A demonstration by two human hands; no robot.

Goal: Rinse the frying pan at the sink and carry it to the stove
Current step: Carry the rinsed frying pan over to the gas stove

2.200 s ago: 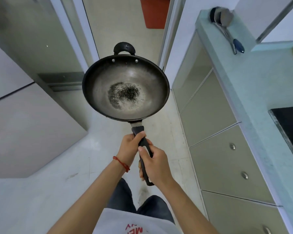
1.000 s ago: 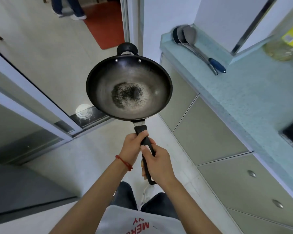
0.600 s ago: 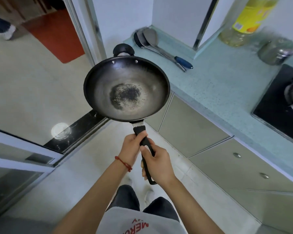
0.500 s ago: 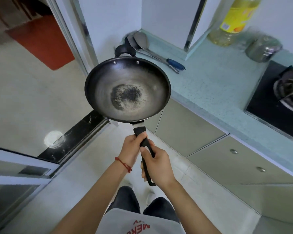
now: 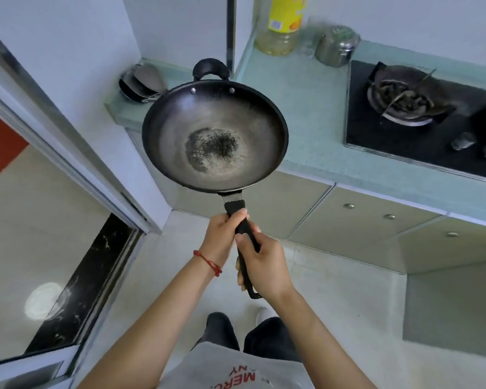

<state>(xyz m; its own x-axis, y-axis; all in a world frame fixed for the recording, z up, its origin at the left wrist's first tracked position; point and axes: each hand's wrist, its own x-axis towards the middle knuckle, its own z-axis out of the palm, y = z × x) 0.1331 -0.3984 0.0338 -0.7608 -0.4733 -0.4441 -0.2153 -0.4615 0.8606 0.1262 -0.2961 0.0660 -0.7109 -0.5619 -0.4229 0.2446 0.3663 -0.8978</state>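
Observation:
A dark round frying pan (image 5: 236,113) with a blackened patch in its middle is held level in the air in front of me. Both hands grip its long black handle: my left hand (image 5: 222,234) nearer the bowl, my right hand (image 5: 264,265) further back. The pan hangs over the left end of the pale green counter (image 5: 314,116). The black gas stove (image 5: 410,136) lies on the counter to the right, with a burner (image 5: 404,99) at its near corner. No sink is in view.
A yellow oil bottle (image 5: 284,21) and a steel pot (image 5: 337,46) stand at the wall behind the counter. Ladles (image 5: 143,80) lie at the counter's left end. Drawers (image 5: 371,223) sit under the counter. A sliding door frame (image 5: 76,153) runs at the left.
My view has swung to the right: the doorway and red mat slid off to the left, and the counter, bottle and stove came into view. The pan stays in both hands.

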